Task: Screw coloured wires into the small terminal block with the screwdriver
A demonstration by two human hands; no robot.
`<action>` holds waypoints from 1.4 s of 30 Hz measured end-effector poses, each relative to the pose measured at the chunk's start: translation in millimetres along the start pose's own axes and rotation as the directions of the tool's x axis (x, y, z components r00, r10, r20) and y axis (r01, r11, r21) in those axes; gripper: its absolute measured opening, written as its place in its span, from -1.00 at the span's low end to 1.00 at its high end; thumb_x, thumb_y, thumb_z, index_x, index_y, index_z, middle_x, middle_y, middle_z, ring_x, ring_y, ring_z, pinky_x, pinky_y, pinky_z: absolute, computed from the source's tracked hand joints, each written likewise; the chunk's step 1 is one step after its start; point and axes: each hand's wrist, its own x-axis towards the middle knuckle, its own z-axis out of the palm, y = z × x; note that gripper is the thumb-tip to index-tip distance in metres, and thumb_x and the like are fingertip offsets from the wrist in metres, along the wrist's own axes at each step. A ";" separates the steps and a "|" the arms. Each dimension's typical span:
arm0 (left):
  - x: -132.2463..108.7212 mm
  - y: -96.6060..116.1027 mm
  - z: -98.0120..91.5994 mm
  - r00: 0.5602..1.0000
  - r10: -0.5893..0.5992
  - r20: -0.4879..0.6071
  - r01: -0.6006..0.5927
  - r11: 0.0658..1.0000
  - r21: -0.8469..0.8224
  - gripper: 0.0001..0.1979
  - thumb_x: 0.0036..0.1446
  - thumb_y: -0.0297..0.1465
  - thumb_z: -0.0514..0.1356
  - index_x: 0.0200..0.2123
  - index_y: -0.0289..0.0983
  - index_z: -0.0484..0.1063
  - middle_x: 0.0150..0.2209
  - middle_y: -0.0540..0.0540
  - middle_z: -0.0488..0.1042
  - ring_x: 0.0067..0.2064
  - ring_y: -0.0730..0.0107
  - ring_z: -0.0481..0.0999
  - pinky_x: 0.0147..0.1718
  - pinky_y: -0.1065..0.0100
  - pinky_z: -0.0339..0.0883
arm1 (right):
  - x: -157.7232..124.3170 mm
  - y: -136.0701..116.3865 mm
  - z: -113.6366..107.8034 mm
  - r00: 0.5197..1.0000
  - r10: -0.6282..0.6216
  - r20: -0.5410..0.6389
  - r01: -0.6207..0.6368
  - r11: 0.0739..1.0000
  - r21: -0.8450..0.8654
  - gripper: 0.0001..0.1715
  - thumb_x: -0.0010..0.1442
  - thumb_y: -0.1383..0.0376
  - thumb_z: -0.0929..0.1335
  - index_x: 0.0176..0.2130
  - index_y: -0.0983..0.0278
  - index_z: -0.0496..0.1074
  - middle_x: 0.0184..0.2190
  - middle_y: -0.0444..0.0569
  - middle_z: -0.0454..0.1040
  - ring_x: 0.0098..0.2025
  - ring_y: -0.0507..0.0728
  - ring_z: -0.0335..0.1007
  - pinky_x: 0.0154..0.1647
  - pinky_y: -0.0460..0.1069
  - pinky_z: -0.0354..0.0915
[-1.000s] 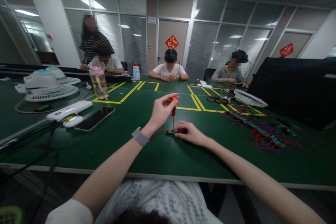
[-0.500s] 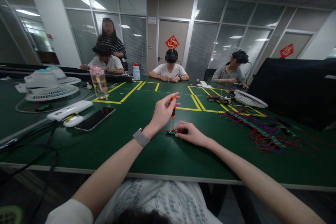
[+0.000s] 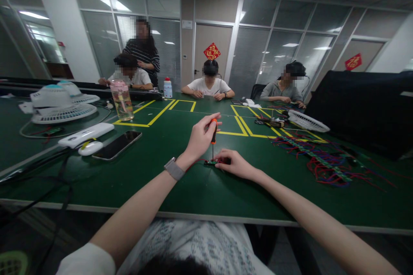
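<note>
My left hand [image 3: 202, 134] is closed round the orange-and-black handle of a screwdriver [image 3: 213, 137], which stands upright with its tip down on a small green circuit board [image 3: 210, 163]. The board lies on the green table [image 3: 180, 197]. My right hand [image 3: 232, 163] pinches the right end of the board, and its fingertips partly hide that end. A thin red wire [image 3: 196, 161] runs from the board's left side beneath my left wrist.
Left are a phone [image 3: 118, 145], a white power strip [image 3: 86, 135], a drink bottle [image 3: 121, 102] and white fans [image 3: 63, 105]. Right lie wired circuit boards [image 3: 318, 159], a white fan grille [image 3: 308, 121] and a black bulky object [image 3: 361, 111]. Several people are across the table.
My hands and the screwdriver have barely moved. Across the table, the standing person has shifted right, and the seated person in the middle has moved their hands apart.
</note>
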 end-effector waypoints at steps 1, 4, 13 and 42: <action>0.4 -1.5 0.3 1.000 -0.031 -0.001 0.031 0.998 -0.047 -0.71 0.20 -0.36 0.08 -0.03 -0.28 0.43 -0.11 -0.16 0.49 -0.19 0.37 0.53 -0.24 0.34 0.45 | 0.0 -0.1 0.0 1.000 -0.001 0.000 0.001 1.000 -0.002 -0.76 0.11 0.28 0.38 -0.19 0.31 0.53 -0.38 -0.07 0.39 -0.41 0.02 0.29 -0.36 -0.08 0.23; 0.4 -3.0 -1.2 0.999 -0.014 -0.031 0.014 1.000 0.016 -0.75 0.12 -0.34 0.18 -0.14 -0.28 0.48 -0.24 -0.10 0.50 -0.33 0.43 0.51 -0.35 0.39 0.42 | -0.1 -0.9 0.0 1.000 -0.001 -0.005 0.001 1.000 -0.001 -0.76 0.11 0.29 0.38 -0.19 0.30 0.53 -0.39 -0.08 0.38 -0.42 0.01 0.28 -0.36 -0.08 0.22; -3.7 4.7 -1.8 0.980 0.195 0.029 -0.195 0.932 0.306 -0.70 0.26 -0.41 -0.02 -0.04 -0.21 0.43 -0.09 -0.13 0.37 -0.06 0.37 0.42 -0.04 0.29 0.32 | 0.2 -2.6 -0.4 1.000 0.004 -0.004 -0.004 1.000 -0.014 -0.78 0.11 0.28 0.38 -0.21 0.30 0.53 -0.40 -0.08 0.37 -0.43 0.01 0.27 -0.37 -0.07 0.22; -5.8 4.9 -0.7 0.971 0.219 0.096 -0.239 0.902 0.360 -0.69 0.27 -0.36 -0.01 0.02 -0.18 0.39 -0.06 -0.14 0.31 -0.06 0.36 0.39 0.02 0.26 0.27 | 0.5 1.3 0.3 1.000 -0.013 -0.007 0.013 0.999 -0.034 -0.77 0.12 0.27 0.38 -0.20 0.28 0.53 -0.41 -0.10 0.35 -0.44 0.01 0.26 -0.38 -0.08 0.21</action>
